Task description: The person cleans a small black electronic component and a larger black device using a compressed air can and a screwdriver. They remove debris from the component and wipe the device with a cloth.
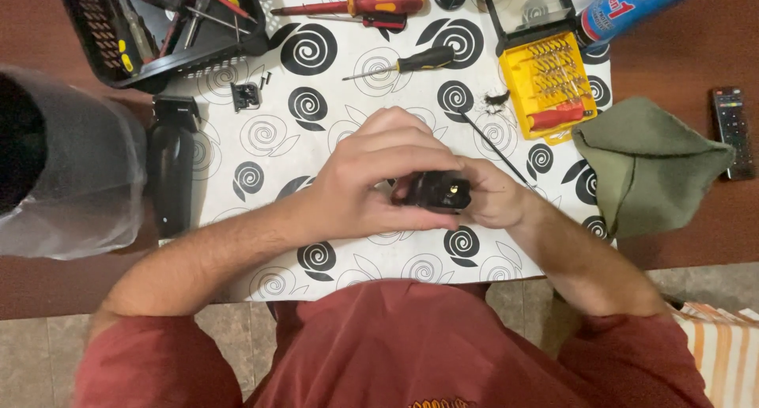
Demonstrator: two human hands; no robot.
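Observation:
Both my hands meet over the middle of the white cloth (269, 139) with black swirl prints. My left hand (379, 175) wraps over a small black part (439, 190) with a brass-coloured spot on its end. My right hand (494, 194) grips the same part from the right side. A thin black rod (494, 147) sticks out up and to the left from behind my right hand. Most of the black part is hidden under my fingers.
A black hair clipper body (172, 167) lies at the left, a small black piece (246, 96) above it. Screwdrivers (403, 62) lie at the top, beside a black tool tray (158, 28), a yellow bit set (549, 84), a spray can (632, 5), green cloth (648, 167), remote (731, 127).

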